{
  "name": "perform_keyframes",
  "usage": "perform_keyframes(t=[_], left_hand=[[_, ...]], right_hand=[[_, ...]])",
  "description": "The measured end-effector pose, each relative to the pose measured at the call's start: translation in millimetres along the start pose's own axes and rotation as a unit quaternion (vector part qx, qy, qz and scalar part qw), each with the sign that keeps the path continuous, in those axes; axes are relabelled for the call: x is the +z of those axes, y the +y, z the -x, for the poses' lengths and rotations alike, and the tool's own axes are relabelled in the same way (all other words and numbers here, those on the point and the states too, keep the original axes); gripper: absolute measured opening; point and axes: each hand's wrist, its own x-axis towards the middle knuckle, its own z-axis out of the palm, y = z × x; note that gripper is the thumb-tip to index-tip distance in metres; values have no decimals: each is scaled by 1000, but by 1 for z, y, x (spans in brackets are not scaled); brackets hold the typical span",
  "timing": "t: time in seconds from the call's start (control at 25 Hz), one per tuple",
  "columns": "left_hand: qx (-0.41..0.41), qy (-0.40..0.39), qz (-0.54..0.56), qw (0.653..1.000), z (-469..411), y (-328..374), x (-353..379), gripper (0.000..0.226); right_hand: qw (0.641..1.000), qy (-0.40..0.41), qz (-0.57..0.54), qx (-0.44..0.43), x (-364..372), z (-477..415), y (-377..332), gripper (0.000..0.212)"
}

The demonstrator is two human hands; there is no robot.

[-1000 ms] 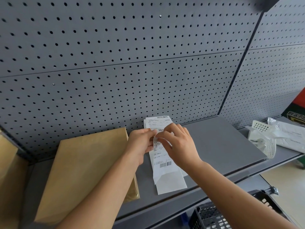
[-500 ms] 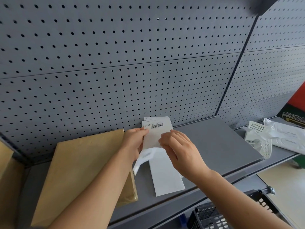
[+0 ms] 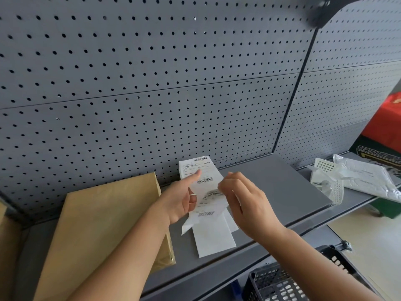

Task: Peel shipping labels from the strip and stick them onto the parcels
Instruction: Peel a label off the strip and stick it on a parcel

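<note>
A white label strip (image 3: pixel 204 181) with barcodes stands up from the grey shelf (image 3: pixel 271 187) against the pegboard. My left hand (image 3: pixel 180 200) holds the strip from the left, its forefinger stretched across the upper label. My right hand (image 3: pixel 245 205) pinches the curled edge of a shipping label (image 3: pixel 213 195) that is partly lifted off the strip. Blank white backing paper (image 3: pixel 213 240) lies flat on the shelf below the hands. A brown envelope parcel (image 3: pixel 104 224) leans on the pegboard just left of my left hand.
A second brown parcel (image 3: pixel 6 235) sits at the far left. On the shelf to the right lie a white plastic mesh piece (image 3: pixel 327 181) and a white poly mailer (image 3: pixel 366 179). A black basket (image 3: pixel 282 283) is below the shelf edge, and a red and green box (image 3: pixel 384 137) stands at far right.
Both hands pinched the strip's top a second ago. Since then the strip has been lifted, a backing flap hangs loose below it, and my right hand has pulled a label's edge free.
</note>
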Motion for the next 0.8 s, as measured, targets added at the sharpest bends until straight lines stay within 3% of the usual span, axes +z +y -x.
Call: perform_keyframes(t=[0.08,0.32,0.52,0.72,0.8], left_hand=[[16,-14,-11,1000,3,-5,5,42],[62,107,-14,992,-5,-7,10,36],[84,114,-38,989,-22,-17,10,45],[71,149,-135,977,-17,-26,27,15],[63,181,-207,960,-26,-27,19,14]], right_hand=[[1000,0,5,4,-2,-1,-2,11],[999,24,7,-26,-18,-2,-17,18],[996,41,12,-82,-41,-5,-41,24],[991,70,1,-118,-69,-16,-69,25],[989,79,-14,-123,-79,-22,-79,23]])
